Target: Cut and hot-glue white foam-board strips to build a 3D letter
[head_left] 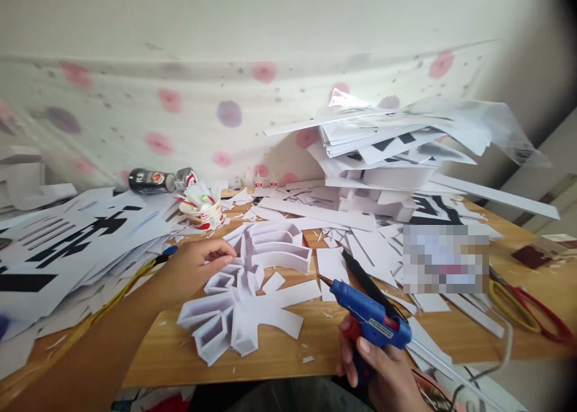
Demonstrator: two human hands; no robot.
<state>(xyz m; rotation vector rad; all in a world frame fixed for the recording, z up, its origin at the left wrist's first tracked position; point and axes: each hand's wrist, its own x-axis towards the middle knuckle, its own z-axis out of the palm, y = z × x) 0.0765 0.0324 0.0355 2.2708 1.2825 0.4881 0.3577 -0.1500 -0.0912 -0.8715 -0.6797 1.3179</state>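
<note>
A white foam-board letter shape (252, 292) with raised walls lies on the wooden table (315, 346). My left hand (193, 267) rests on its upper left part, fingers curled against a wall strip. Down at the lower right, my right hand (383, 370) is wrapped round the grip of a blue glue gun (369, 316). The gun's nozzle points left, towards the shape, and stops just short of it.
White offcut strips (333, 219) litter the table. A tall pile of boards and sheets (387, 153) stands at the back right. Printed black-and-white sheets (67, 243) cover the left. A paper cup (202, 210) and a dark can (151, 180) sit at the back. Red-handled scissors (532, 310) lie right.
</note>
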